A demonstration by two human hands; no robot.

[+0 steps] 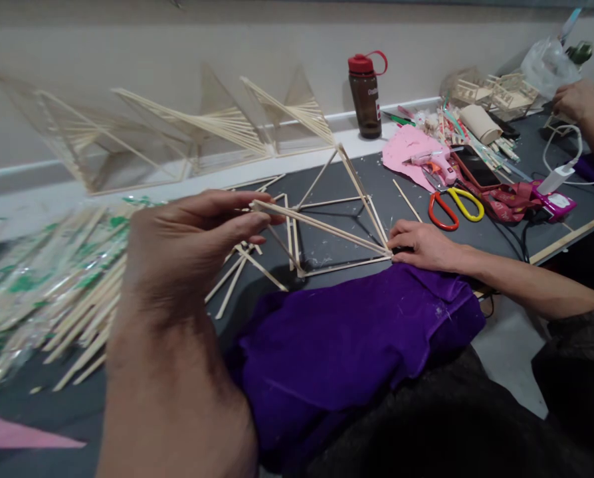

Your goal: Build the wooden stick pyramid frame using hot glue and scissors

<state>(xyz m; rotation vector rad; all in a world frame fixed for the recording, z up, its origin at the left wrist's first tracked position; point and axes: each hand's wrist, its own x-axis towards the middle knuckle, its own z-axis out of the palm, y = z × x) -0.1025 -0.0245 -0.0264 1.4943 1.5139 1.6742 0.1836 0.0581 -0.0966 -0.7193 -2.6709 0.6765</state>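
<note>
A frame of thin wooden sticks (344, 271) stands on the dark table in front of me, its long sticks meeting at corners. My left hand (197, 245) is raised at its left, thumb and fingers pinched on the upper end of slanting wooden sticks (321, 230). At the frame's near right corner, my right hand (421, 245) has its fingers closed on the stick joint, where the slanting sticks come down. The fingertips there are partly hidden. Loose sticks (232, 282) lie crossed beside the frame, near my left hand. Purple cloth (357, 338) lies over my lap.
Wrapped bundles of sticks (72, 285) cover the left. Finished stick structures (217, 126) lean along the wall. A bottle (365, 99), pink glue gun (439, 161), scissors (444, 211), phone (476, 166) and power strip (553, 202) lie to the right. Another person's hand (579, 103) is at far right.
</note>
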